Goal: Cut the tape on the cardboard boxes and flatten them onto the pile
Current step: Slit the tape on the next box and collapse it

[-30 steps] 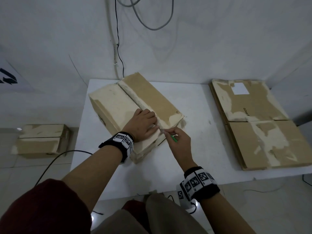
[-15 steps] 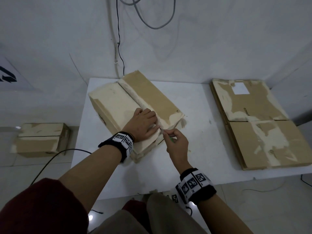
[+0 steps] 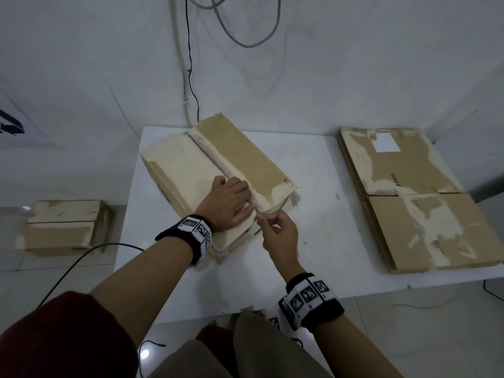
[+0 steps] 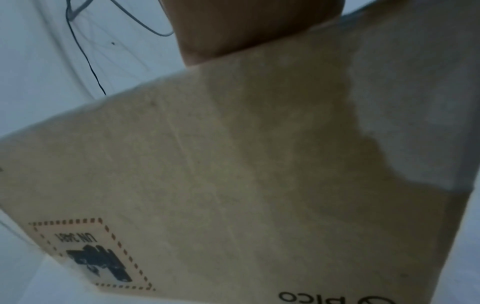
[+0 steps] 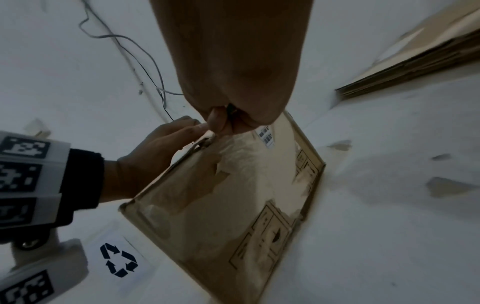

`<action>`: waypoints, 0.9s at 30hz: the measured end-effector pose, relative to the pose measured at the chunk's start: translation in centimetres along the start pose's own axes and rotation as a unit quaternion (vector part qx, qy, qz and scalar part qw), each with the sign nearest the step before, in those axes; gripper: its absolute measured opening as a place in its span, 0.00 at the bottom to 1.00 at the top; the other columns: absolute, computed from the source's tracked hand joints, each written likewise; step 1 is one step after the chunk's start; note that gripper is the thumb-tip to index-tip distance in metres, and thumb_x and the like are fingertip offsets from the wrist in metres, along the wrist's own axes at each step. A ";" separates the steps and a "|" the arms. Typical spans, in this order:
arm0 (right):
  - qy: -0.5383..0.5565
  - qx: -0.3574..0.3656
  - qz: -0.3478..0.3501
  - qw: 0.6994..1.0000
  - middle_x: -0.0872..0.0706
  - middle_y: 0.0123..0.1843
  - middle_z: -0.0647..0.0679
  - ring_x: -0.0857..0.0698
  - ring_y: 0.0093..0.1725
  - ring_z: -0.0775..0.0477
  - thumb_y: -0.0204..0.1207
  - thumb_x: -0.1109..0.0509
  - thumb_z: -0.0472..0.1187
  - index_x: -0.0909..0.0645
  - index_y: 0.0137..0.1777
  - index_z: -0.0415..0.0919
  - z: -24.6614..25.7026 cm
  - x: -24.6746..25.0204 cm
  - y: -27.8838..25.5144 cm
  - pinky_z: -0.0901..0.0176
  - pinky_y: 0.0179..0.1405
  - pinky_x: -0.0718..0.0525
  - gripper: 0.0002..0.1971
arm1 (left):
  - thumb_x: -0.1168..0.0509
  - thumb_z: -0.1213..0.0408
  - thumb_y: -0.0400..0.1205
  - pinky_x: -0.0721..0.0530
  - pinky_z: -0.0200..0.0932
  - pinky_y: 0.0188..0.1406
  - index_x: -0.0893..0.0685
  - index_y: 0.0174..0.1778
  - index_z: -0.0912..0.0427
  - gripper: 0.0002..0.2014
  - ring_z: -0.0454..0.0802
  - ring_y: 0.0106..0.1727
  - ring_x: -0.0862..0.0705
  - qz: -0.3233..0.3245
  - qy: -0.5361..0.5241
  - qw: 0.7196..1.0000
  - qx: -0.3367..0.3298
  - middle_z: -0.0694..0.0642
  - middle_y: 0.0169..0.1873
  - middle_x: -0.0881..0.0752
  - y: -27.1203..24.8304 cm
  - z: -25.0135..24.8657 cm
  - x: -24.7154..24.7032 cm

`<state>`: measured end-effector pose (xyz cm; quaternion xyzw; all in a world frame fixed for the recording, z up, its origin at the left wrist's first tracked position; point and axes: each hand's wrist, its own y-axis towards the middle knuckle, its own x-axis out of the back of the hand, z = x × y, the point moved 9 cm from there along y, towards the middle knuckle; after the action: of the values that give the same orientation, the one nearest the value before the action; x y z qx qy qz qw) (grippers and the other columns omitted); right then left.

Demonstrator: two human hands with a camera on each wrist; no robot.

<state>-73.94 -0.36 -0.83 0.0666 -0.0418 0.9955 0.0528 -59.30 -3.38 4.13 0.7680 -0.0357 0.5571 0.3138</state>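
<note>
A brown cardboard box [image 4: 233,185] filled most of the left wrist view, its face running from lower left to upper right, with a paler greyish patch [image 4: 415,113] spread over its upper right part. Near the lower left corner sat a dashed-border hazard label [image 4: 91,255] reading "UN 3481" upside down, and inverted "PICO" lettering [image 4: 335,298] showed at the bottom edge. The left hand [image 4: 246,26] rested against the box's top edge, blurred, and behind it thin cables [image 4: 85,55] hung on a white wall [image 4: 39,82].
</note>
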 end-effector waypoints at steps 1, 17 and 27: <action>0.003 -0.010 0.016 1.000 0.15 0.40 0.35 0.28 0.22 0.52 0.79 0.26 0.36 0.22 0.39 0.35 -0.4 0.1 -0.2 0.65 0.18 0.30 0.10 | 0.46 0.49 0.82 0.35 0.51 0.49 0.20 0.39 0.56 0.17 0.52 0.45 0.23 0.002 0.001 1.000 -0.001 0.50 0.40 0.21 0.1 -0.1 0.0; -0.014 0.018 -0.057 0.998 0.15 0.37 0.45 0.27 0.27 0.50 0.80 0.27 0.37 0.19 0.45 0.40 -1.0 5.4 -1.6 0.60 0.23 0.27 0.04 | 0.45 0.35 0.69 0.34 0.49 0.53 0.23 0.43 0.53 0.24 0.51 0.51 0.25 0.148 0.002 0.982 0.119 0.49 0.39 0.23 -1.5 0.2 -0.7; -0.148 0.131 0.059 0.978 0.15 0.40 0.57 0.19 0.38 0.56 0.77 0.28 0.34 0.19 0.47 0.47 1.7 1.3 -3.5 0.70 0.36 0.23 0.06 | 0.24 0.57 0.70 0.20 0.50 0.54 0.29 0.70 0.57 0.33 0.55 0.55 0.18 0.106 -0.250 0.917 0.292 0.56 0.49 0.15 -2.1 0.5 0.5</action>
<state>-74.60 3.04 1.34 0.2173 0.0777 0.9728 -0.0221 -57.89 -1.83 3.52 0.9315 -0.0298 0.3626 -0.0041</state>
